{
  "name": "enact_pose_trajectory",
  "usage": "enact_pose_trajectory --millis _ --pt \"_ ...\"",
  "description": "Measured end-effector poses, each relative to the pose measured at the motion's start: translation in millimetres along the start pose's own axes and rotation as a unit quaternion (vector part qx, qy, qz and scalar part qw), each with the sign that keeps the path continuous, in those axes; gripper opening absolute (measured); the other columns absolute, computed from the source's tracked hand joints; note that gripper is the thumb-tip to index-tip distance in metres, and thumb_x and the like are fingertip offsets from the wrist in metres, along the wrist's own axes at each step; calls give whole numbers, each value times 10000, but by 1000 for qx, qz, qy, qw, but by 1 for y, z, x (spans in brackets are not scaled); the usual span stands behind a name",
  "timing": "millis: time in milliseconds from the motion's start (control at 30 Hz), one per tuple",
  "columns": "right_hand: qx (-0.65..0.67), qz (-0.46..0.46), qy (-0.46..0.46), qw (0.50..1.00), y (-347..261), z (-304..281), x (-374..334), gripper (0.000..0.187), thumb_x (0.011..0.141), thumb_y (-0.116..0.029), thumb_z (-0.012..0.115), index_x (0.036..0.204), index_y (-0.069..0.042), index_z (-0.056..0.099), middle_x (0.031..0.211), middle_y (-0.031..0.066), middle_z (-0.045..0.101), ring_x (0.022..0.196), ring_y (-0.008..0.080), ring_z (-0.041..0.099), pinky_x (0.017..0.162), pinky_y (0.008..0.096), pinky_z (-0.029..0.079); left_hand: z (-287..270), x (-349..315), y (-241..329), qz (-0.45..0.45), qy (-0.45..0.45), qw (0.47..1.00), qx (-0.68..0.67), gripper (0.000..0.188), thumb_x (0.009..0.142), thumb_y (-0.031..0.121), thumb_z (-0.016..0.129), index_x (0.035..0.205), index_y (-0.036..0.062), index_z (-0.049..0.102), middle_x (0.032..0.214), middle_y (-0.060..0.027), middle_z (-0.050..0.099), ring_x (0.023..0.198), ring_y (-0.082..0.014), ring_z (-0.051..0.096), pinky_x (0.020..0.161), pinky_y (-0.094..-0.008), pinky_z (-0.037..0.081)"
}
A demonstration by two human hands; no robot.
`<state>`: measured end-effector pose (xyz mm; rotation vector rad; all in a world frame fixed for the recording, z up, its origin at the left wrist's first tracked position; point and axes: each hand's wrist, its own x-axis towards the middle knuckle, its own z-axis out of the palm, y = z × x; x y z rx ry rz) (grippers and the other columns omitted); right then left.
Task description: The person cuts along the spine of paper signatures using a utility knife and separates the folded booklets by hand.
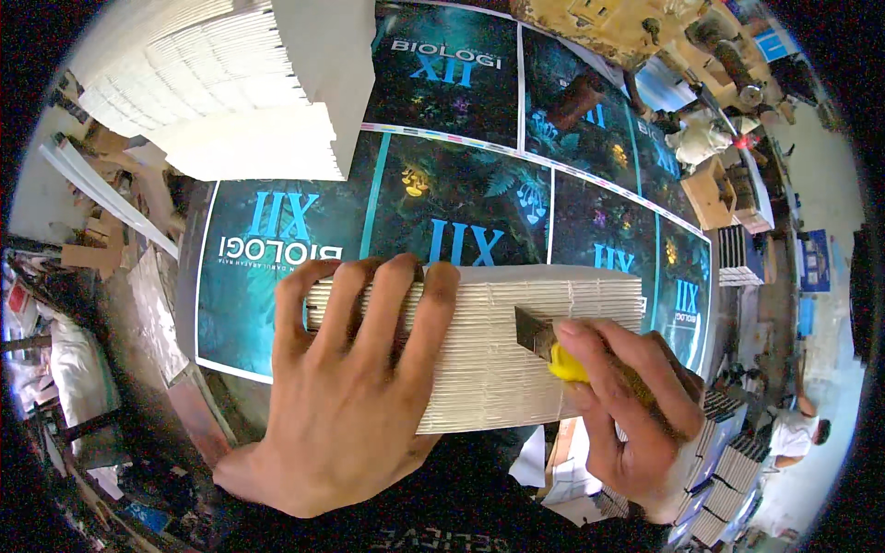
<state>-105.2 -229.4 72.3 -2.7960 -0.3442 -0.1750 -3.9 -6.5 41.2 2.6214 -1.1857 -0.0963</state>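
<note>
A thick stack of sewn book blocks (502, 355), spines facing up, lies in front of me over the printed sheets. My left hand (355, 378) is closed on its left part, with the fingers bent over the far edge; the thumb is mostly hidden. In my right hand (636, 405) is a utility knife (564, 358) with a yellow handle. Its dark, wide blade points left and lies against the spines right of the middle. My right fingers hide most of the handle.
Dark green printed cover sheets (442, 184) spread under and beyond the stack. At the far left stands a tall pile of white book blocks (249, 101). More piled blocks (724, 488) stand at the lower right. Other people (797, 433) are farther off on the right.
</note>
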Motion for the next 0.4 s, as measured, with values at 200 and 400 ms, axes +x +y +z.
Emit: enact_pose_trajectory --millis 200,400 --pt "-14 19 -11 1000 -5 -1 3 485 823 71 685 1302 0 662 1223 184 669 918 321 712 770 385 592 1 1 0 -2 0 1000 4 1097 472 313 883 1443 33 457 1336 -199 510 1271 -423 476 1111 -608 321" --pt "-33 17 -9 999 -7 0 2 493 820 64 689 1308 -1 662 1222 183 669 907 321 714 766 382 593 0 1 -1 -2 -1 1000 2 1084 482 314 875 1445 44 456 1332 -186 517 1272 -411 479 1115 -604 317"
